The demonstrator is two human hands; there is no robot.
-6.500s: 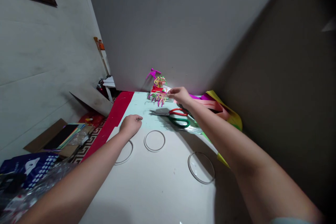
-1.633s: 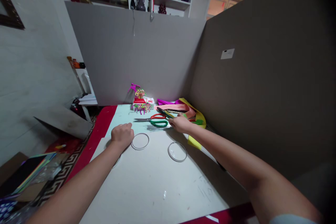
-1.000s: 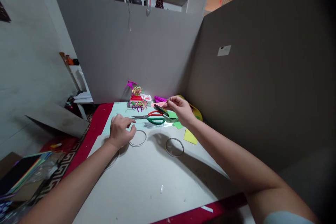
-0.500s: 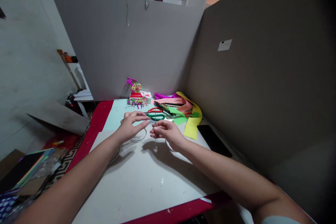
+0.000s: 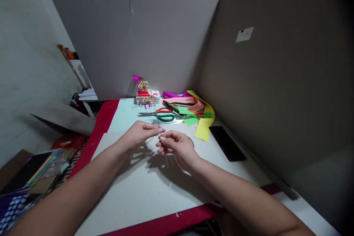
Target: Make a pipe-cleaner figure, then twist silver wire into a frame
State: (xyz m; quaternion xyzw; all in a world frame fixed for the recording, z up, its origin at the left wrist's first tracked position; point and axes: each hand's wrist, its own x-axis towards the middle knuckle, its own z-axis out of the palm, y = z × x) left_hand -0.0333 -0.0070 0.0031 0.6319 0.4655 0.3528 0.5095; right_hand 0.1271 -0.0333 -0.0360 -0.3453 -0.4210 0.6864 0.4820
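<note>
My left hand [image 5: 143, 133] and my right hand [image 5: 179, 148] meet fingertip to fingertip above the pale board. Both are closed in a pinch on a thin wire [image 5: 160, 133], which passes between the fingertips. Fine ends hang below my right fingers, blurred against the shadow. Behind my right hand part of a thin ring [image 5: 191, 142] shows, and another thin curve [image 5: 149, 140] lies under my left hand; the rest of both is hidden. Just beyond my hands lie scissors [image 5: 165, 118] with one red and one green handle, blades pointing left.
A tissue box [image 5: 155, 99] with colourful curly pieces stands at the back. Yellow [image 5: 203, 129], green and orange strips lie at the back right. A black phone [image 5: 226, 143] rests by the right partition [image 5: 262, 81]. Another grey partition [image 5: 143, 44] closes the far side.
My left hand has moved right and closed on the wire near my right fingertips; before, it was apart with fingers stretched. The scissors' blades now show. My view has tilted down slightly.
</note>
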